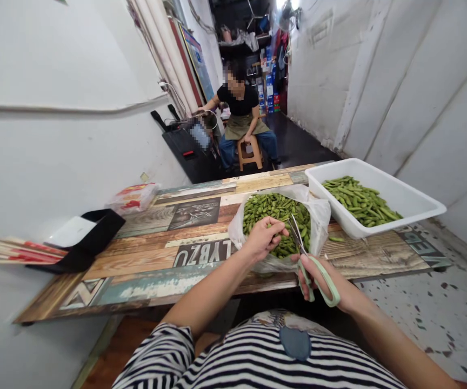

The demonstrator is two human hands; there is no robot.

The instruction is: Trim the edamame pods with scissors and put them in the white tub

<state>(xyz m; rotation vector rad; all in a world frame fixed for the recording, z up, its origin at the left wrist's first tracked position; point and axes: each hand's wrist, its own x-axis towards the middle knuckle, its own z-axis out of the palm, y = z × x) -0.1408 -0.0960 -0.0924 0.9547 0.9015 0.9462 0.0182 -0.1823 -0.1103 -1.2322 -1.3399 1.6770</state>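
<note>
My right hand grips a pair of scissors by its pale green handles, the blades parted and pointing up and away over the pods. Just left of the blades, my left hand is closed in a pinch on an edamame pod, mostly hidden by the fingers. Below both hands a white plastic bag lies open on the table, full of green edamame pods. To its right, a white plastic tub holds more pods.
The wood-patterned table carries a loose pod between bag and tub. At left are a black holder with chopsticks and a red-and-white plastic package. Beyond the table, a person sits on a stool.
</note>
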